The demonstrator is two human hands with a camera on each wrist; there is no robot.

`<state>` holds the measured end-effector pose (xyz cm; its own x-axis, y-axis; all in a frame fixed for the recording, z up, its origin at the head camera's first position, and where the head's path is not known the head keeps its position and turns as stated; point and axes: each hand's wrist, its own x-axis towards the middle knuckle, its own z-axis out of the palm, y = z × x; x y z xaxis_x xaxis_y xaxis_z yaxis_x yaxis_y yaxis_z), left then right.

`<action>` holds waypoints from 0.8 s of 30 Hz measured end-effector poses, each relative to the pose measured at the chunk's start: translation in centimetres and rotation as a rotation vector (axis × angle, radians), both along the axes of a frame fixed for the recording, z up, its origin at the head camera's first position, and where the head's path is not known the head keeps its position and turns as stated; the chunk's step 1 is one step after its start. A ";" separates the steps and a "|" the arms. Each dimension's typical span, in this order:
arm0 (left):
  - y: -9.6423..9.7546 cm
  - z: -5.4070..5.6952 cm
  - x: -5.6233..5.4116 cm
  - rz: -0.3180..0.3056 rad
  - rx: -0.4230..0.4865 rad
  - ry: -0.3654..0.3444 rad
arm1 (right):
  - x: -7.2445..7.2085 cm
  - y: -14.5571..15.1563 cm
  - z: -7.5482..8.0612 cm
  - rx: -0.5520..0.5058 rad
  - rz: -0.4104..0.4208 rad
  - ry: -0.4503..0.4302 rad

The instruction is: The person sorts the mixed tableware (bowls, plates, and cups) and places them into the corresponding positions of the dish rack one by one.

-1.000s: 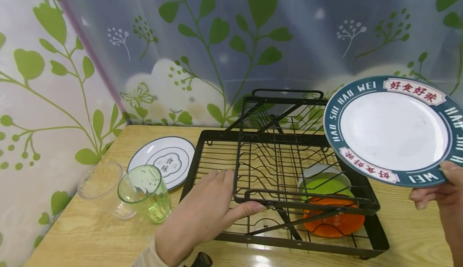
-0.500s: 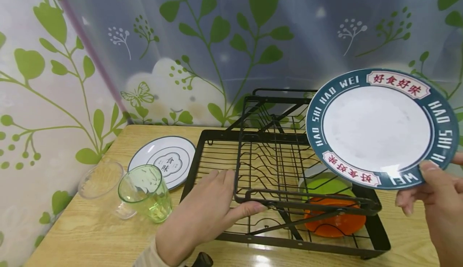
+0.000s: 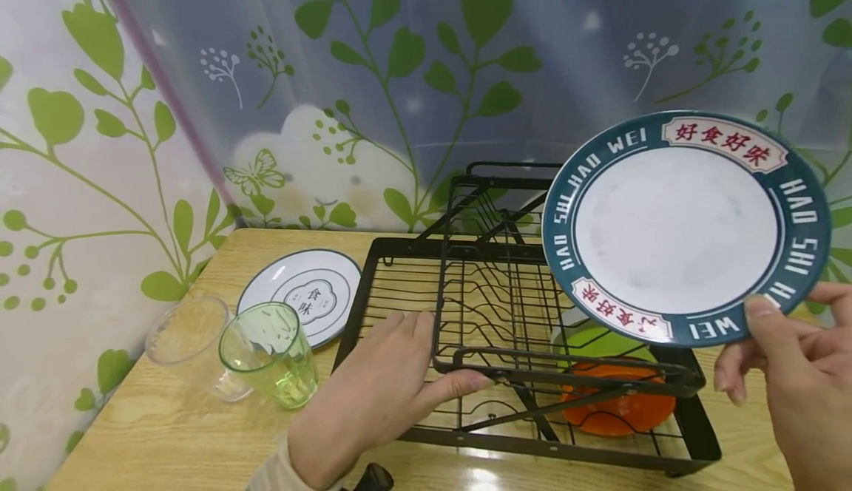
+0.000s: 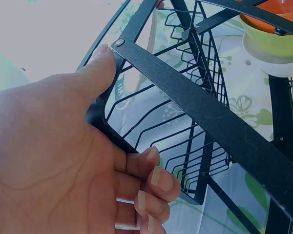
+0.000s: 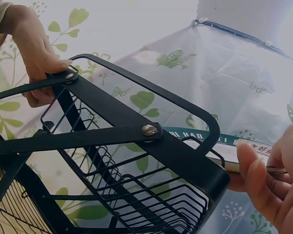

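My left hand [image 3: 373, 395] grips the left front corner of the upper tier of a black two-tier dish rack [image 3: 492, 444]. In the left wrist view, the fingers [image 4: 161, 180] curl around the tier's frame. My right hand [image 3: 799, 373] pinches the lower right rim of a white plate [image 3: 679, 225] with a dark teal border and red lettering. Tilted, its face toward the head camera, the plate is held above the rack's right side and hides part of it. An orange bowl [image 3: 619, 410], a green bowl [image 3: 602, 341] and a white bowl sit nested in the lower tier.
Left of the rack, a white plate [image 3: 273, 291] lies on the wooden table [image 3: 200, 439]. Before it stand a green glass [image 3: 269, 361] and a clear cup [image 3: 189, 336]. A patterned curtain [image 3: 373, 106] hangs behind. Some black object [image 3: 375, 478] shows at the bottom edge.
My right hand has moved left with the teal-bordered plate, bringing it further over the rack. The left hand has kept its grip on the upper tier.
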<state>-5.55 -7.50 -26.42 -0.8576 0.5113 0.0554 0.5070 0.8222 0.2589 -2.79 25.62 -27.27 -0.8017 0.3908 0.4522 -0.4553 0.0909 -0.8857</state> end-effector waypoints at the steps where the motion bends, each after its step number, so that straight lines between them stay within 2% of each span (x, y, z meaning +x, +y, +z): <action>1: 0.0 0.0 0.0 -0.001 -0.001 0.002 | 0.0 -0.1 0.0 0.003 0.002 0.000; 10: 0.0 0.0 0.0 0.001 0.002 -0.021 | 0.4 -0.9 0.2 0.116 -0.089 -0.070; 14: 0.0 0.0 0.0 0.002 0.007 -0.024 | 0.7 -1.4 0.4 0.328 -0.170 -0.114; 17: 0.0 0.0 0.0 0.003 0.008 -0.018 | 0.8 -1.5 0.2 0.460 -0.200 -0.103; 18: 0.0 0.0 0.0 0.002 0.007 -0.016 | 0.8 -1.5 0.1 0.446 -0.172 -0.061; 20: 0.0 0.0 0.0 0.000 0.007 -0.014 | 0.9 -1.4 -0.1 0.472 -0.154 -0.016; 24: 0.0 0.0 0.0 -0.001 0.008 -0.011 | 1.1 -1.3 -0.2 0.540 -0.107 0.137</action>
